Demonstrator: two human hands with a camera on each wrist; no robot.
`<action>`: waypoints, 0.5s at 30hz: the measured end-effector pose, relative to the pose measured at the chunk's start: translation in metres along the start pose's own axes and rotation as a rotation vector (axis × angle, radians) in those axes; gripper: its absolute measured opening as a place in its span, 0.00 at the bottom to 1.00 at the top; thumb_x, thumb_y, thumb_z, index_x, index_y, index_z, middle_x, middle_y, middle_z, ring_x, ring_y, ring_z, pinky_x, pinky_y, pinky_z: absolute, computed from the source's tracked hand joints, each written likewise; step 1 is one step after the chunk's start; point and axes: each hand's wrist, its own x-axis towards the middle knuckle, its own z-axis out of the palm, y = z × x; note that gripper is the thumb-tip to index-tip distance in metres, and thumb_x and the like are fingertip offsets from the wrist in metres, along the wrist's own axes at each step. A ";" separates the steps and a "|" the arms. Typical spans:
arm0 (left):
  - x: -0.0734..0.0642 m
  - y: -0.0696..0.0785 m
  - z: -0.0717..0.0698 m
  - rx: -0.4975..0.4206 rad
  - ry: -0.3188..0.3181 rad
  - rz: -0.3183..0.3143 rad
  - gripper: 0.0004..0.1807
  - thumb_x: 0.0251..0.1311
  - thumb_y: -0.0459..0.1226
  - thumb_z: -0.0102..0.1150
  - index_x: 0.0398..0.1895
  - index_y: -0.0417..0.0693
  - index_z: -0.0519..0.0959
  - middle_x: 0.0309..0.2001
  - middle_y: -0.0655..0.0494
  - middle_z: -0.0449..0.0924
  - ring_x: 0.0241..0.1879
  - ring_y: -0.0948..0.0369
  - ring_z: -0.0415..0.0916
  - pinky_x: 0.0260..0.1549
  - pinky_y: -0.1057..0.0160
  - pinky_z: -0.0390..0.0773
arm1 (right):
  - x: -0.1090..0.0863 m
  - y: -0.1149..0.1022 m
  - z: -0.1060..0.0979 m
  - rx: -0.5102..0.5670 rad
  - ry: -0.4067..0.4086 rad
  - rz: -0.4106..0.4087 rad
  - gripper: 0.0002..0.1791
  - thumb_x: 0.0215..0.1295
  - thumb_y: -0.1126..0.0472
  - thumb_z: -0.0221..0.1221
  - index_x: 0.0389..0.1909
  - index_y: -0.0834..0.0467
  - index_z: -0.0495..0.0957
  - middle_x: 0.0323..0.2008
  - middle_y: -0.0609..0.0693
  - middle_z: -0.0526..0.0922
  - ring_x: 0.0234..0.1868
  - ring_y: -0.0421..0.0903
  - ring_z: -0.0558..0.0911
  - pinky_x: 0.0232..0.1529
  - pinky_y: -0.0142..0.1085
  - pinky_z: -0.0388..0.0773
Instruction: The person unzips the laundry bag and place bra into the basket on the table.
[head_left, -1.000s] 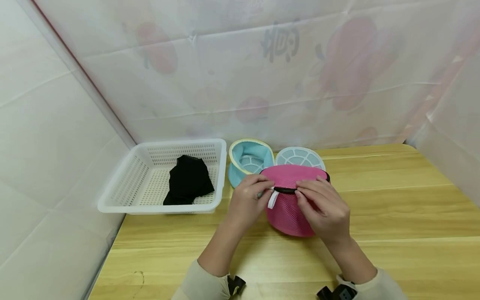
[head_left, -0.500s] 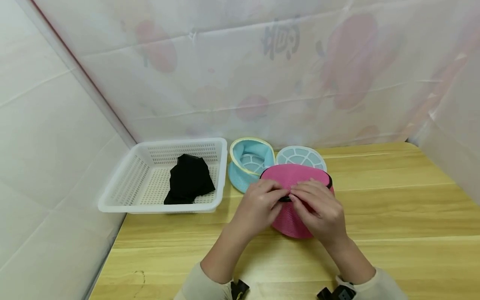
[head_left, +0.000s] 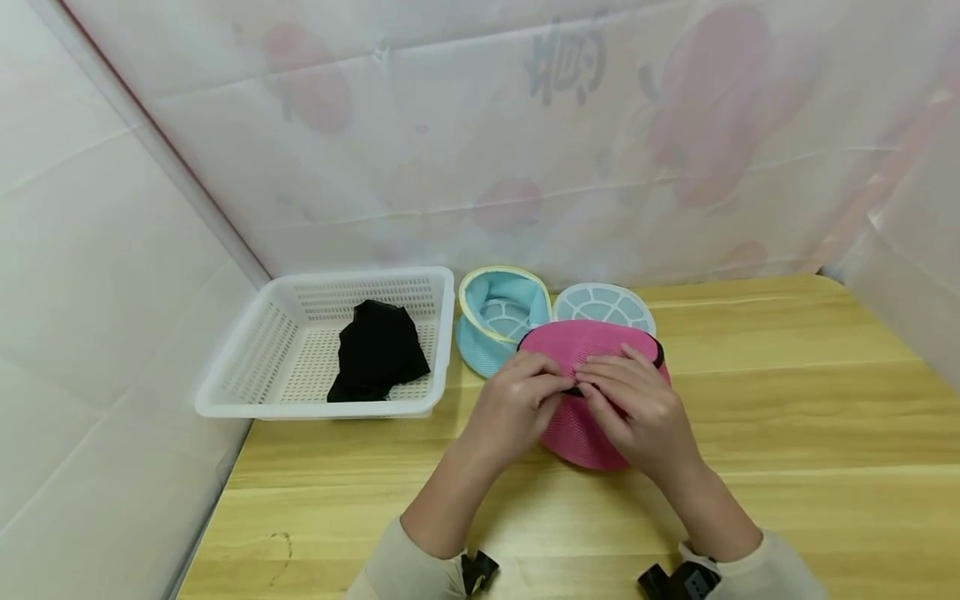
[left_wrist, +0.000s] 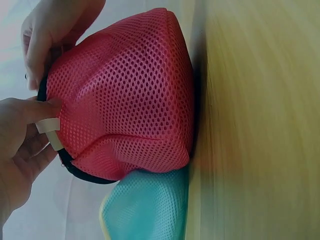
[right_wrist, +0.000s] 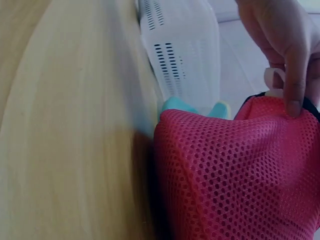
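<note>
A pink mesh laundry bag (head_left: pixel 585 442) with a black zipper edge (head_left: pixel 576 391) stands on the table in front of me. My left hand (head_left: pixel 510 412) pinches the black edge between thumb and fingers. Close beside it, my right hand (head_left: pixel 637 412) pinches the same edge, and the fingertips of both hands almost meet. In the left wrist view a white fabric tab (left_wrist: pixel 48 125) shows by the left fingers. That tab is hidden in the head view, and the zipper slider cannot be made out.
Behind the pink bag stand an open blue mesh bag (head_left: pixel 480 354) with a yellow rim and a round blue piece with white ribs (head_left: pixel 607 304). At left, a white plastic basket (head_left: pixel 247 408) holds a black cloth (head_left: pixel 378 354). A sheet-like wall (head_left: pixel 420 167) closes off the back.
My left hand has moved right along the black edge toward the right hand, narrowing the gap between them. The white tab has gone out of sight in the head view.
</note>
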 end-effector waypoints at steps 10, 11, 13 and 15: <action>-0.002 -0.015 -0.005 -0.037 0.028 -0.133 0.09 0.56 0.25 0.71 0.36 0.45 0.92 0.38 0.56 0.86 0.43 0.60 0.82 0.48 0.72 0.82 | 0.003 0.009 -0.011 0.058 0.001 0.036 0.24 0.78 0.51 0.54 0.37 0.67 0.89 0.38 0.60 0.90 0.42 0.58 0.88 0.70 0.32 0.72; -0.002 -0.016 -0.006 -0.033 0.024 -0.141 0.09 0.56 0.25 0.71 0.36 0.44 0.91 0.39 0.56 0.86 0.43 0.60 0.82 0.48 0.72 0.82 | 0.003 0.009 -0.011 0.054 -0.008 0.032 0.23 0.78 0.51 0.55 0.38 0.67 0.89 0.38 0.60 0.90 0.42 0.57 0.88 0.70 0.31 0.73; -0.002 -0.015 -0.006 -0.023 0.010 -0.140 0.09 0.55 0.25 0.71 0.37 0.44 0.91 0.39 0.56 0.86 0.43 0.60 0.82 0.48 0.72 0.82 | 0.002 0.010 -0.010 0.056 -0.018 0.030 0.23 0.78 0.51 0.55 0.39 0.67 0.89 0.39 0.59 0.90 0.43 0.57 0.88 0.69 0.29 0.73; -0.001 -0.013 -0.007 -0.011 -0.009 -0.110 0.08 0.54 0.27 0.73 0.37 0.45 0.91 0.39 0.56 0.86 0.43 0.60 0.81 0.48 0.72 0.81 | 0.000 0.009 -0.009 0.047 -0.025 0.031 0.23 0.78 0.51 0.55 0.40 0.67 0.89 0.39 0.58 0.90 0.43 0.57 0.88 0.69 0.29 0.73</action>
